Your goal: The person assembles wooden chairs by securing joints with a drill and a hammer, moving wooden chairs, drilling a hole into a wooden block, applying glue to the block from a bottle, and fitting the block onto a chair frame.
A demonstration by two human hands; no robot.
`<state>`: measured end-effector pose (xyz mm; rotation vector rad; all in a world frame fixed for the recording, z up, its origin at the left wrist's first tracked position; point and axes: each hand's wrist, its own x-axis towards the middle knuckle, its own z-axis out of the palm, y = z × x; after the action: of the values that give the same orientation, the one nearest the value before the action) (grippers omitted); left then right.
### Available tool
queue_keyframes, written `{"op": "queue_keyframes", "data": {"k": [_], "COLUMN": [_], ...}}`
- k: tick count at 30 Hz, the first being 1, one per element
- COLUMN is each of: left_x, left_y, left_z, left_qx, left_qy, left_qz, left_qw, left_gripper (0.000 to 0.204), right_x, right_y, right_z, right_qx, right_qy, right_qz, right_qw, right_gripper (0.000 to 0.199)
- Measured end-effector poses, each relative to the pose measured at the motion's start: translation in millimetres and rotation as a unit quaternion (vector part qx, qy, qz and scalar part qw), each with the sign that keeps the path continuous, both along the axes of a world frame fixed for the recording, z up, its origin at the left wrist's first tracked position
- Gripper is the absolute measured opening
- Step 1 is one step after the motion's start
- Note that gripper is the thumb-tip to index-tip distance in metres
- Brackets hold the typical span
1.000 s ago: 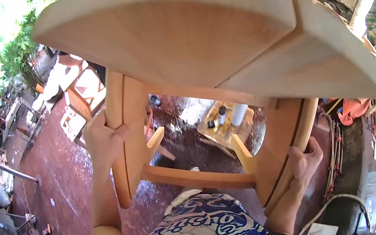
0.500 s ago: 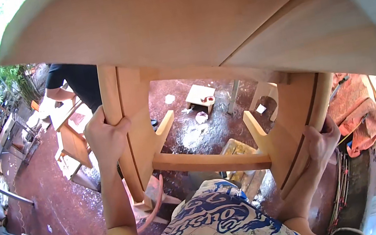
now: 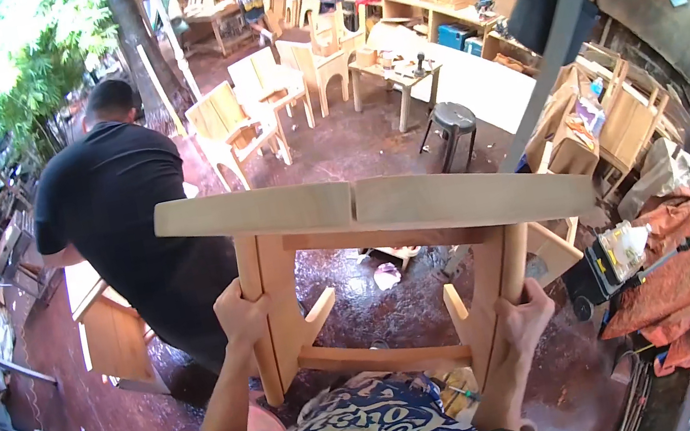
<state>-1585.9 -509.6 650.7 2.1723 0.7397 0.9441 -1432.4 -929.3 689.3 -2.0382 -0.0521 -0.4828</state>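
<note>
From here I see the left hand (image 3: 243, 315) wrapped round one side of a wooden chair (image 3: 417, 203), the right hand (image 3: 526, 313) clasping the other, holding it up in front of the patterned shirt (image 3: 372, 423).

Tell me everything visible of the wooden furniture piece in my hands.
The furniture piece looks like pale, unpainted wood: a slab, split mid-length, on top, two dark-lined side panels and a lower crossbar. The left hand and right hand grip its sides, holding it up in front.
</note>
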Motion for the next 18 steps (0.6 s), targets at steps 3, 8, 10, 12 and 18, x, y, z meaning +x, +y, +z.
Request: {"op": "queue_keyframes", "data": {"k": [3, 8, 10, 12, 18], "left_x": [80.4, 203.9, 255.1, 303.9, 460.1], "left_y": [41.2, 106.6, 142.3, 179.4, 283.8], "left_z": [-30.4, -43.1, -47.3, -59.1, -46.8], "left_qx": [-0.016, -0.034, -0.044, 0.005, -0.055], "left_qy": [0.048, 0.146, 0.156, 0.209, 0.14], "left_qz": [0.003, 0.003, 0.0, 0.0, -0.061], "left_qw": [0.999, 0.989, 0.987, 0.978, 0.987], "left_gripper": [0.024, 0.031, 0.031, 0.029, 0.027], "right_x": [84.9, 213.6, 260.0, 292.4, 391.6], "right_y": [46.2, 110.2, 141.8, 176.6, 269.8], "right_z": [-14.1, -49.2, -56.7, -56.4, -78.0], "right_qx": [-0.026, -0.1, -0.123, -0.106, -0.054], "right_qy": [0.059, 0.084, 0.082, 0.087, 0.081], "right_qz": [-0.003, 0.007, -0.002, -0.014, -0.07], "right_qw": [0.998, 0.991, 0.989, 0.99, 0.993], "right_gripper": [0.026, 0.028, 0.026, 0.025, 0.02]}}
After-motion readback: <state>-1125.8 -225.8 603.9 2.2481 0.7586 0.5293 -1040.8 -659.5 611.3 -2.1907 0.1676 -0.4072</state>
